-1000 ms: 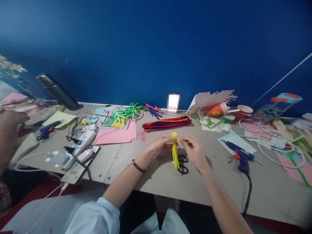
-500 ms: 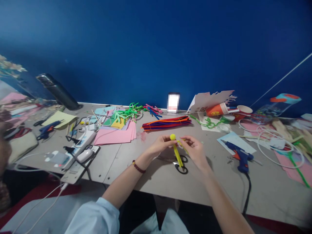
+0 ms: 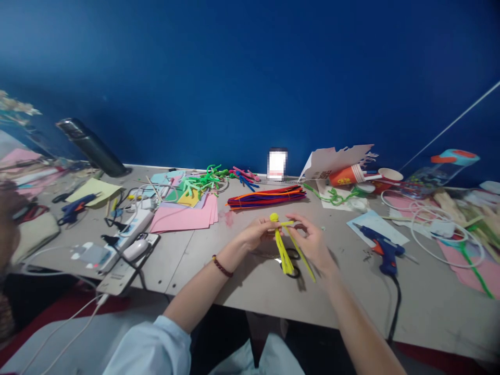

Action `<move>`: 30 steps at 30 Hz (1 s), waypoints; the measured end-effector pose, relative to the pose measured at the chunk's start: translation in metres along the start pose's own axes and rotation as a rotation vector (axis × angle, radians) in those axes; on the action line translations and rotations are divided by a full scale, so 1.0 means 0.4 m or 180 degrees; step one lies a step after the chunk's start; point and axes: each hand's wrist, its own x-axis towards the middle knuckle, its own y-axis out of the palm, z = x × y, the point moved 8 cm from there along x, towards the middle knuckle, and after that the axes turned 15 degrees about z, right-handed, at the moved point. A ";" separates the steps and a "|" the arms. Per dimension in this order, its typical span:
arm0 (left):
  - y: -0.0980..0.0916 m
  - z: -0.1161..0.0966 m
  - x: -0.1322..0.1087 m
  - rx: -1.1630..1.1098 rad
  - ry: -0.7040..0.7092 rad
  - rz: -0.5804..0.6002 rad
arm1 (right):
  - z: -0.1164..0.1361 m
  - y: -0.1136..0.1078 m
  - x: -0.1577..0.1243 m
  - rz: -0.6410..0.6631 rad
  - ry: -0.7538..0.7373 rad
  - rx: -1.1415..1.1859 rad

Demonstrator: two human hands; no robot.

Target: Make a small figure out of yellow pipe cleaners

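Observation:
My left hand (image 3: 254, 235) and my right hand (image 3: 311, 240) are both closed on a yellow pipe-cleaner figure (image 3: 282, 244) held just above the grey table (image 3: 242, 281). The figure has a small coiled ball at its top and several strands hanging down. My left fingers pinch it just under the ball. My right fingers hold a strand that runs sideways from the top, and one long strand slants down to the right. Black-handled scissors (image 3: 294, 271) lie on the table directly beneath the figure.
A flat bundle of coloured pipe cleaners (image 3: 267, 197) lies behind my hands, pink paper sheets (image 3: 183, 216) to the left. A blue glue gun (image 3: 380, 248) with its black cord rests at right. A power strip (image 3: 128, 229), chargers, cups (image 3: 351, 175) and a dark flask (image 3: 91, 147) crowd the table. Another person's blurred arm (image 3: 8, 229) shows at far left.
One long yellow strand has been drawn out and now slants down to the right. My hands stay in the same spot. The person at the left edge has shifted slightly.

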 end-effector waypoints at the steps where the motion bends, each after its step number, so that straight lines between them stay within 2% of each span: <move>1: 0.002 0.000 -0.001 -0.0023 -0.0026 -0.0005 | 0.013 -0.003 0.000 -0.0003 -0.0160 -0.0201; 6: -0.009 0.003 -0.001 0.0112 0.0002 -0.0078 | 0.060 -0.004 -0.009 -0.0063 -0.0791 -0.1008; 12: -0.022 0.005 0.004 0.0375 0.0136 -0.0090 | 0.078 0.005 -0.010 -0.0034 -0.1129 -0.1385; 16: -0.017 0.002 0.005 0.0261 0.0173 -0.0022 | 0.081 0.007 -0.010 0.0071 -0.1170 -0.1451; 21: -0.027 0.012 0.006 0.0019 -0.0022 -0.0088 | 0.073 0.011 -0.014 0.0234 -0.1249 -0.1626; 26: -0.023 0.017 0.006 0.0117 -0.0016 -0.0133 | 0.066 0.002 -0.014 0.0113 -0.1198 -0.1588; 30: -0.006 0.016 0.007 0.0351 0.0075 -0.0112 | 0.061 -0.009 -0.009 0.0009 -0.0918 -0.1260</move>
